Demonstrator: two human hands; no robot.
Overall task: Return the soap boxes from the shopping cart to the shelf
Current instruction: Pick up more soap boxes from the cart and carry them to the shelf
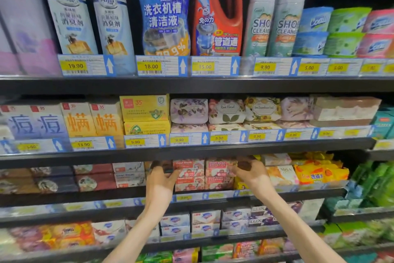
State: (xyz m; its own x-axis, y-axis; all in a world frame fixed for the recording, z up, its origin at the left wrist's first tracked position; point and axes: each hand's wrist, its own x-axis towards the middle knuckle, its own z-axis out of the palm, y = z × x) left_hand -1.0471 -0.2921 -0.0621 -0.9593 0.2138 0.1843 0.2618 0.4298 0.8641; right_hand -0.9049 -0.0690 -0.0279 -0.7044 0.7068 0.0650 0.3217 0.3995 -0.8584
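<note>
Head view | we are reaching both hands into the shelf (191,195) | left hand (161,179) gripping a dark soap box (163,165), right hand (250,172) gripping another dark box (245,163) | both boxes lying directly ahead of the hands, flanking the Goat Soap stack (204,174) | cart unseen

Both hands reach into the shelf (191,195): left hand (161,179) and right hand (249,172) each seem to grip a dark box beside the pink soap boxes (204,174).
</note>
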